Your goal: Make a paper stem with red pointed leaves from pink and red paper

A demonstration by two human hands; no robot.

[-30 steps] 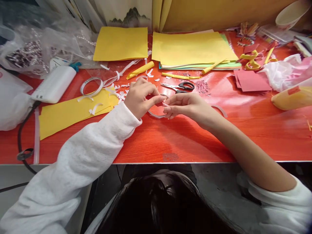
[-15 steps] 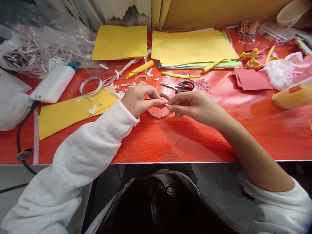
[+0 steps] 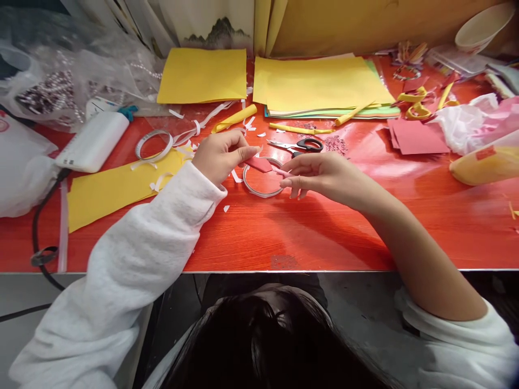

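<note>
A small folded piece of red paper (image 3: 260,163) is stretched between my hands. My left hand (image 3: 219,156) pinches its left end between thumb and fingers. My right hand (image 3: 320,172) is closed on a thin pink end of it, on the right side. Below the paper, a roll of double-sided tape (image 3: 259,193) lies flat, partly hidden by the paper and my right fingers. Just beyond my right hand rest black-handled scissors (image 3: 310,144), one handle partly covered by the hand.
Yellow sheets (image 3: 203,75) and a stack of coloured paper (image 3: 312,81) lie at the back. Left are yellow strips (image 3: 109,192), another tape roll (image 3: 140,147), a white power bank (image 3: 93,140) and bagged beads (image 3: 52,97). Red paper squares (image 3: 419,138) sit right, near a yellow bundle (image 3: 486,162).
My left hand has shifted slightly left and up, away from my right hand. More of the red paper now shows between them. White scraps have appeared near my left hand.
</note>
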